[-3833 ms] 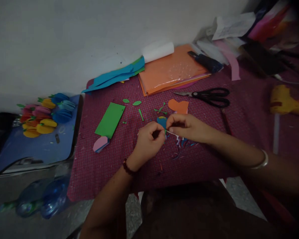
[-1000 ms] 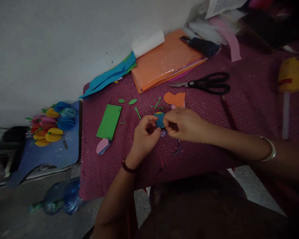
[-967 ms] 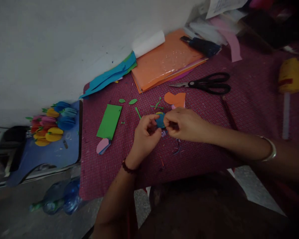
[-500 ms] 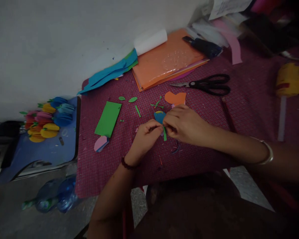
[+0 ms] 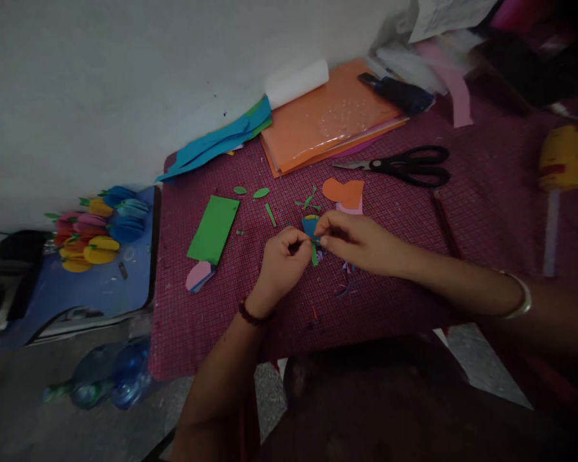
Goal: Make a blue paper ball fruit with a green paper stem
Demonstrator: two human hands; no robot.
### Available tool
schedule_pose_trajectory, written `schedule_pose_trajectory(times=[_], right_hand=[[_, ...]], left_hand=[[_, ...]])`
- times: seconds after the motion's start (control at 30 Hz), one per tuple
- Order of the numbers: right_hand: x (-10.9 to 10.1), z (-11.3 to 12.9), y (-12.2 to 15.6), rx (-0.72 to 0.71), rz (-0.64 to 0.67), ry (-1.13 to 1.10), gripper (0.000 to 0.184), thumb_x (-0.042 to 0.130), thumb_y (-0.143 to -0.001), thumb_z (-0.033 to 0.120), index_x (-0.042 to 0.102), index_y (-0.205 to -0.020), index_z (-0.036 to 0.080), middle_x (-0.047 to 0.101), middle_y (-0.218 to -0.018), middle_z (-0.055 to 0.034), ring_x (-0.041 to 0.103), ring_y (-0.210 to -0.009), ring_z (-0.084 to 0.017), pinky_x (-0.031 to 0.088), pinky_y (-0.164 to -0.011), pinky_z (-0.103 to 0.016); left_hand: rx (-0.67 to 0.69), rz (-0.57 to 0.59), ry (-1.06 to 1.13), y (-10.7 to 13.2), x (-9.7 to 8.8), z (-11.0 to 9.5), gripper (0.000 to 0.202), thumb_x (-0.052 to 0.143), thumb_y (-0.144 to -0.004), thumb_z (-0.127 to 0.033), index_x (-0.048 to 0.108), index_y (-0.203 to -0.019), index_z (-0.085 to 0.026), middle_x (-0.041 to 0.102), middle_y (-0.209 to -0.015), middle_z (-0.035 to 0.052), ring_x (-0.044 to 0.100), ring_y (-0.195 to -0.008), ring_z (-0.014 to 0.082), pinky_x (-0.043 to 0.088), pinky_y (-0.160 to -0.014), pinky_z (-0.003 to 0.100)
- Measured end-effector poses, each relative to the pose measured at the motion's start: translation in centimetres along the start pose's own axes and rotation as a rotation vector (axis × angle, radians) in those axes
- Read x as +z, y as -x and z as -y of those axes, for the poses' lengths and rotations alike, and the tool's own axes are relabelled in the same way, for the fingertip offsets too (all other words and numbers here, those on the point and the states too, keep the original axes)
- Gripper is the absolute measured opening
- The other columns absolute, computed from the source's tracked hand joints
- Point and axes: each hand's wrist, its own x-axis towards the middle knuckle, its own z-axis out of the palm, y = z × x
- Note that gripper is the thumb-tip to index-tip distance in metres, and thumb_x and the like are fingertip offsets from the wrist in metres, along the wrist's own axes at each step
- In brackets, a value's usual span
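Note:
Both my hands meet over the middle of a table covered in a dark red checked cloth (image 5: 207, 321). My left hand (image 5: 282, 260) is curled, its fingertips pinched at a thin green paper strip (image 5: 315, 254). My right hand (image 5: 359, 242) pinches the same small piece, a folded blue paper shape (image 5: 309, 224) with the green strip under it. An orange heart-like cutout (image 5: 343, 192) lies just beyond my right hand. Small paper scraps lie under and around my hands.
Black scissors (image 5: 404, 166) lie at the back right. An orange paper stack (image 5: 325, 125), a white roll (image 5: 296, 83) and blue sheets (image 5: 216, 146) sit by the wall. A green rectangle (image 5: 214, 229) and pink cutout (image 5: 198, 276) lie left. Coloured paper flowers (image 5: 96, 228) rest on a blue board. A yellow tool (image 5: 566, 157) is at far right.
My hands stayed together over the blue shape. The green strip came into view between my fingers about half a second ago, and the view has shifted slightly.

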Motion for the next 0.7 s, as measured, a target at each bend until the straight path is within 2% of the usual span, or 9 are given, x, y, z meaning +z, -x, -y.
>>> schedule_pose_trajectory(times=[0.07, 0.13, 0.33, 0.4, 0.5, 0.6, 0.7], right_hand=[[0.0, -0.4, -0.3, 0.137, 0.042, -0.267, 0.007, 0.045, -0.084, 0.023, 0.049, -0.083, 0.018, 0.054, -0.069, 0.0013, 0.052, -0.061, -0.011, 0.041, -0.058, -0.024], [0.2, -0.9, -0.7, 0.197, 0.076, -0.379, 0.005, 0.047, -0.081, 0.022, 0.048, -0.078, 0.018, 0.052, -0.065, 0.0028, 0.051, -0.058, -0.01, 0.041, -0.055, -0.023], [0.8, -1.5, -0.9, 0.133, -0.002, -0.289, 0.004, 0.05, -0.071, 0.016, 0.048, -0.068, 0.018, 0.046, -0.061, 0.0053, 0.042, -0.055, -0.007, 0.035, -0.052, -0.02], [0.7, -1.3, -0.7, 0.087, -0.025, -0.234, 0.005, 0.049, -0.069, 0.015, 0.046, -0.067, 0.018, 0.045, -0.061, 0.0054, 0.041, -0.055, -0.007, 0.034, -0.053, -0.021], [0.3, -0.9, -0.5, -0.03, -0.042, -0.012, 0.006, 0.05, -0.07, 0.015, 0.046, -0.067, 0.018, 0.047, -0.06, 0.0042, 0.042, -0.055, -0.009, 0.032, -0.055, -0.023], [-0.1, -0.8, -0.4, -0.207, -0.024, 0.263, 0.007, 0.05, -0.073, 0.013, 0.049, -0.067, 0.018, 0.051, -0.062, 0.0019, 0.044, -0.06, -0.011, 0.034, -0.064, -0.026], [-0.4, -0.9, -0.4, -0.363, -0.02, 0.406, 0.009, 0.049, -0.076, 0.012, 0.051, -0.07, 0.018, 0.053, -0.066, 0.0007, 0.046, -0.066, -0.013, 0.036, -0.077, -0.03]], left_hand=[[0.115, -0.056, -0.113, 0.0, 0.0, -0.1, 0.018, 0.051, -0.078, -0.015, 0.055, -0.061, -0.018, 0.051, -0.063, -0.0006, 0.048, -0.063, 0.012, 0.037, -0.061, 0.026], [0.175, -0.073, -0.19, 0.1, 0.1, -0.3, 0.018, 0.051, -0.078, -0.013, 0.055, -0.061, -0.018, 0.052, -0.064, -0.0002, 0.049, -0.064, 0.0125, 0.038, -0.061, 0.027], [0.214, -0.026, -0.235, 0.3, 0.4, -0.6, 0.017, 0.051, -0.078, -0.013, 0.054, -0.063, -0.018, 0.052, -0.066, 0.0, 0.049, -0.066, 0.0132, 0.039, -0.063, 0.027], [0.162, 0.017, -0.174, 0.3, 0.3, -0.6, 0.017, 0.051, -0.079, -0.015, 0.054, -0.063, -0.018, 0.051, -0.066, -0.0002, 0.049, -0.065, 0.0128, 0.038, -0.062, 0.026], [-0.021, 0.146, -0.019, 0.2, 0.0, -0.5, 0.018, 0.05, -0.082, -0.022, 0.056, -0.066, -0.018, 0.049, -0.062, -0.002, 0.044, -0.06, 0.011, 0.036, -0.058, 0.025], [-0.194, 0.269, 0.161, 0.0, -0.4, -0.1, 0.018, 0.05, -0.082, -0.025, 0.057, -0.067, -0.017, 0.049, -0.059, -0.0033, 0.04, -0.054, 0.0091, 0.033, -0.053, 0.024], [-0.28, 0.316, 0.333, -0.1, -0.5, 0.4, 0.015, 0.052, -0.079, -0.024, 0.058, -0.068, -0.017, 0.051, -0.059, -0.0027, 0.039, -0.051, 0.008, 0.031, -0.05, 0.023]])
